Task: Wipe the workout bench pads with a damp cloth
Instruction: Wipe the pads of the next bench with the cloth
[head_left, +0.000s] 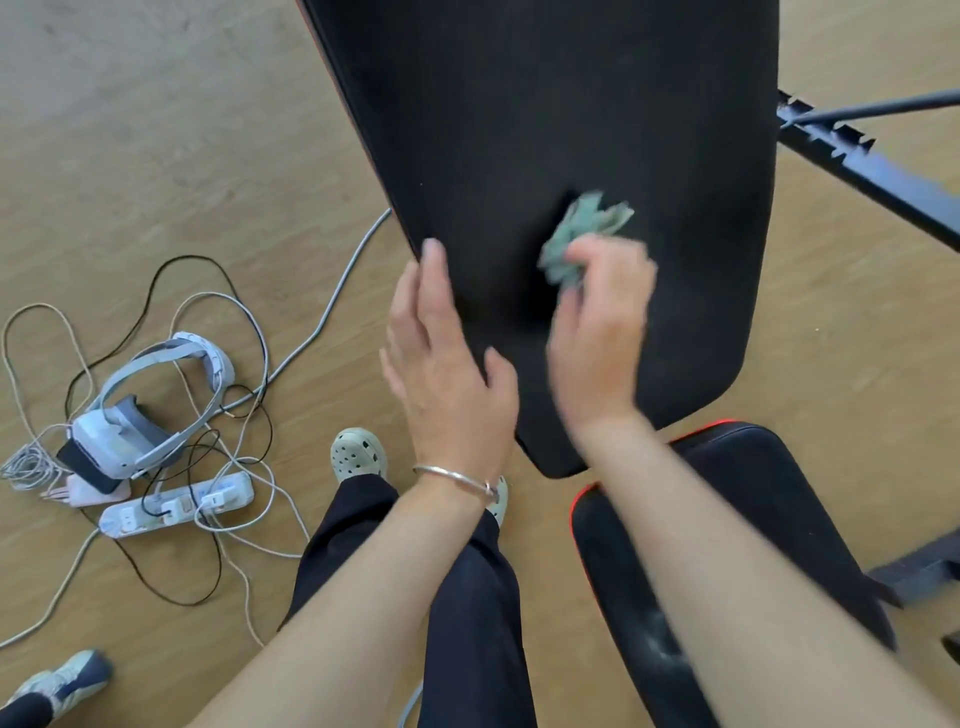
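Note:
The long black back pad (571, 130) of the workout bench slopes up through the middle of the view. Below it at the lower right lies the smaller black seat pad (753, 493) with a red edge. My right hand (602, 322) is closed around a crumpled green cloth (584, 234) and presses it onto the lower part of the back pad; hand and cloth are motion-blurred. My left hand (447, 369), with a silver bangle on the wrist, lies flat with fingers apart against the left edge of the back pad.
The bench's dark metal frame (872, 166) reaches out at the right. On the wooden floor at left lie a white headset (140, 415), a power strip (176, 506) and tangled cables. My feet in pale clogs (358, 454) stand below the pad. Another person's shoe (62, 680) shows at bottom left.

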